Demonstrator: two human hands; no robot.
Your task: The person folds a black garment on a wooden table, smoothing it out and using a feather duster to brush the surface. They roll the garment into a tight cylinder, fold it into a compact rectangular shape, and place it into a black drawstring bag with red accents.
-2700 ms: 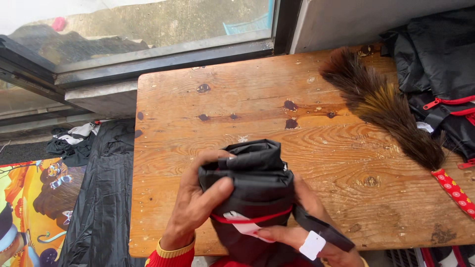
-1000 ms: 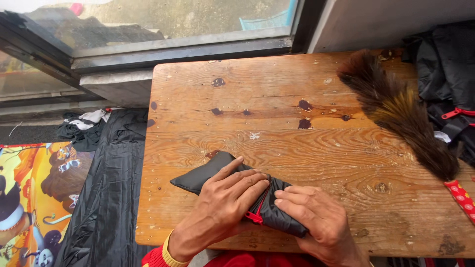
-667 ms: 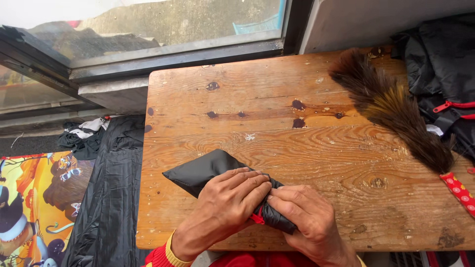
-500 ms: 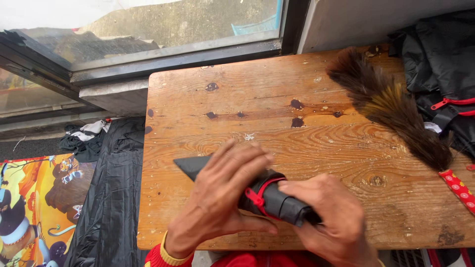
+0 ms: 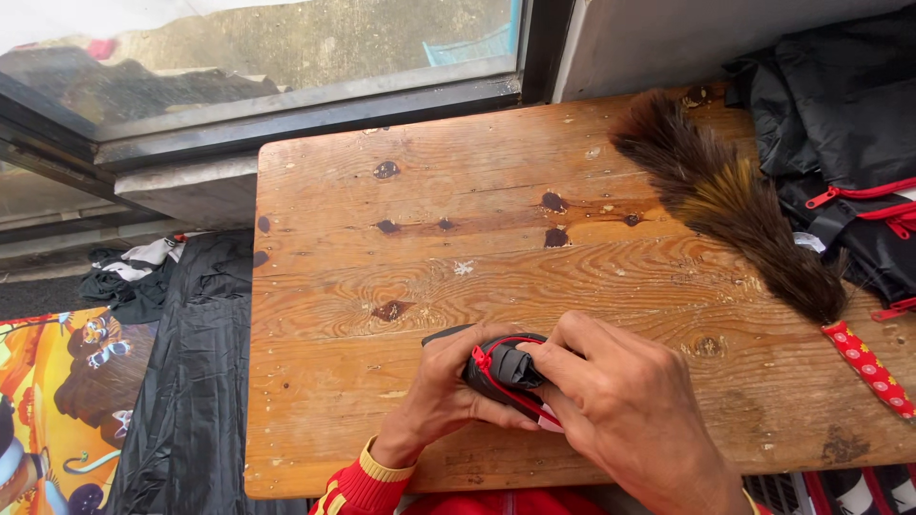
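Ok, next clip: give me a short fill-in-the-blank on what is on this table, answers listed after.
1. Both hands, left hand and right hand, grip a tightly rolled ____ fabric bundle with red trim.
2. The bundle sits over a ____ table.
3. A brown ____ duster lies at the table's far right.
4. The duster's handle is ____ with a small pattern.

Missing words: black; wooden; feather; red
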